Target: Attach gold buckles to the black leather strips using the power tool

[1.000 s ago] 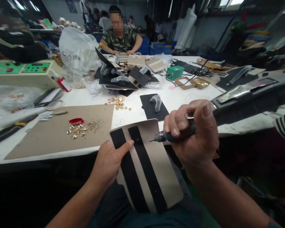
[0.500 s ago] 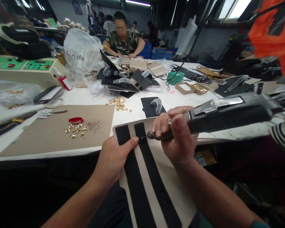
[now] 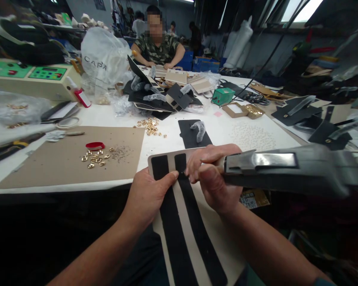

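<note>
1. Gripping the beige panel (image 3: 186,214) at its left edge with the left hand (image 3: 150,194), closed around it, with thumb flat on the face and the other fingers hidden beneath. Pinched there presumably to steady the upper end while leaving most of the face open.

2. Wrapping the right hand (image 3: 216,180), curled tight, round a grey hand tool (image 3: 283,169) at the panel's upper right. Angled sideways, probably to bring the narrow front end close to the left thumb. Impossible to tell, behind the fingers, whether touching the panel.

3. Tilted toward the viewer, apparently for a clear look at the face, with the white table (image 3: 162,145) just beyond the panel.

4. Counted on the panel: two black strips (image 3: 198,214), side by side along its length.

5. Counted left of the panel: one brown board (image 3: 56,163), one red ring (image 3: 94,145) and roughly ten gold fittings (image 3: 91,165), perhaps set there for easy reach.

6. Counted beyond the panel: one black piece (image 3: 186,137) under one plastic-wrapped strip (image 3: 200,131); one gold heap (image 3: 151,128), too small to count; farther off to the right, one green box (image 3: 222,97).
</note>
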A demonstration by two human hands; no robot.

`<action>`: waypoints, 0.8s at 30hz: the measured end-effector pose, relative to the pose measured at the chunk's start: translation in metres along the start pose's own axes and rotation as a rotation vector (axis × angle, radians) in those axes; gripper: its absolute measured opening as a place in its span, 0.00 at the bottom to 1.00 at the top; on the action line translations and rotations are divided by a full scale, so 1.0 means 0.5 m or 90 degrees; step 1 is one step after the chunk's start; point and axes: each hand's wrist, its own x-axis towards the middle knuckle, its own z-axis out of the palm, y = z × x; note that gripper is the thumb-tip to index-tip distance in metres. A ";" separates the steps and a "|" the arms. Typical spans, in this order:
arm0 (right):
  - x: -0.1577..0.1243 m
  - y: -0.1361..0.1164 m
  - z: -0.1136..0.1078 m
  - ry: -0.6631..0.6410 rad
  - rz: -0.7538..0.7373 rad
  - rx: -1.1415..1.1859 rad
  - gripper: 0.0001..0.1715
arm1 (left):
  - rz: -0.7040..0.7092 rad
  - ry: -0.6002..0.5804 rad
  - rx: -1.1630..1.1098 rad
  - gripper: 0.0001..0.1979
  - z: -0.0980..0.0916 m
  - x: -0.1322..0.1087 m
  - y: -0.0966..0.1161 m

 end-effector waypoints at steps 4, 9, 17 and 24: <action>-0.002 0.015 0.002 0.022 -0.016 -0.020 0.17 | 0.015 -0.002 0.057 0.13 0.004 0.002 -0.001; 0.025 0.002 0.021 0.140 0.018 0.044 0.21 | 0.035 0.018 0.074 0.13 0.011 0.004 -0.008; 0.023 0.002 0.031 0.135 0.012 0.091 0.16 | 0.032 0.028 0.049 0.14 0.010 0.004 -0.028; 0.016 0.011 0.020 0.053 -0.023 0.113 0.13 | 0.020 0.030 0.042 0.14 0.016 0.006 -0.028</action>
